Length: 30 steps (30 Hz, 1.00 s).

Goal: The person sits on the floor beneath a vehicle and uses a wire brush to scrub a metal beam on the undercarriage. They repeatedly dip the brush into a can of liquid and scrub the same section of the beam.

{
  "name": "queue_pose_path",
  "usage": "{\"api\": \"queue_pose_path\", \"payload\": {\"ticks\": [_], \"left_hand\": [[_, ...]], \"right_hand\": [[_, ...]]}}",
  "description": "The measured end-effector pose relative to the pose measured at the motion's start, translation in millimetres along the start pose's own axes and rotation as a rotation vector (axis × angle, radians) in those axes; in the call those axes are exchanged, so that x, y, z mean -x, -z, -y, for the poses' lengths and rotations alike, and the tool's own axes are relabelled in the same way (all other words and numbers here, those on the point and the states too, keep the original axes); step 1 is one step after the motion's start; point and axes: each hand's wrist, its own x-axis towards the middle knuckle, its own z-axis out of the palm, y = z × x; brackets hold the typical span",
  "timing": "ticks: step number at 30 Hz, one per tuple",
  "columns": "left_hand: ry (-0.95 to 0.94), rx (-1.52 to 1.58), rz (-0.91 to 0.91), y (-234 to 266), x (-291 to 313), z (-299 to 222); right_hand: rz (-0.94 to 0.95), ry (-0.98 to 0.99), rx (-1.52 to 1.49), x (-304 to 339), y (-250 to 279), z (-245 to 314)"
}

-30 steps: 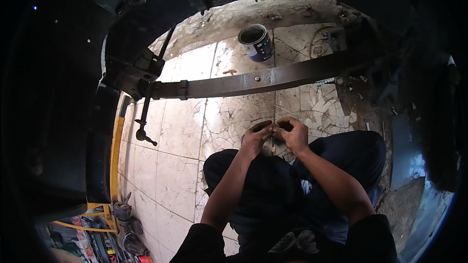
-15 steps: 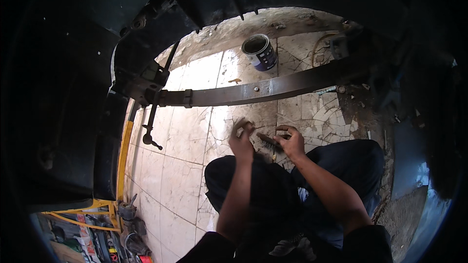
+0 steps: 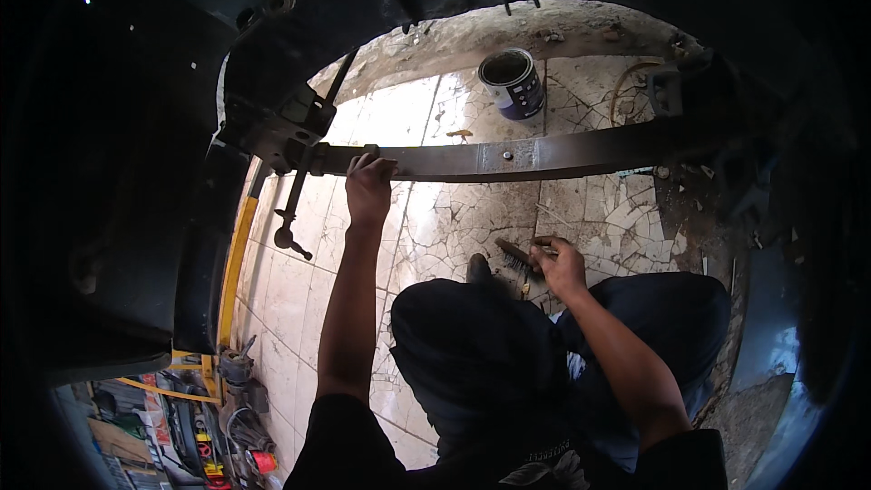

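Note:
A dark metal leaf spring curves across the view in front of me. My left hand is stretched forward, its fingers hooked over the spring's left part beside a metal clip. In my right hand, above my right knee, is a wire brush. The fingers close on one end of the brush; its bristles face down and its free end points left. A worn patch with a round bolt head shows at the middle of the spring.
Beyond the spring stands an open paint can on the cracked tile floor. A rod with a ball joint hangs at left. Lower left, a yellow frame borders tools and parts. Dark vehicle bodywork surrounds me.
My left hand has moved forward and left, from near the brush onto the leaf spring. My right hand still holds the wire brush. The view has shifted slightly.

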Motion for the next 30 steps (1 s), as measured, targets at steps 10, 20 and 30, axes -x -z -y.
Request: {"api": "queue_pose_path", "payload": {"ticks": [10, 20, 30], "left_hand": [[-0.076, 0.140, 0.004, -10, -26, 10], [-0.066, 0.072, -0.066, -12, -29, 15], [-0.027, 0.087, -0.086, -16, -24, 16]], "right_hand": [[-0.078, 0.115, 0.181, 8, 1, 14], [-0.002, 0.196, -0.215, 6, -4, 22], [-0.077, 0.155, -0.174, 11, 9, 38]]}}
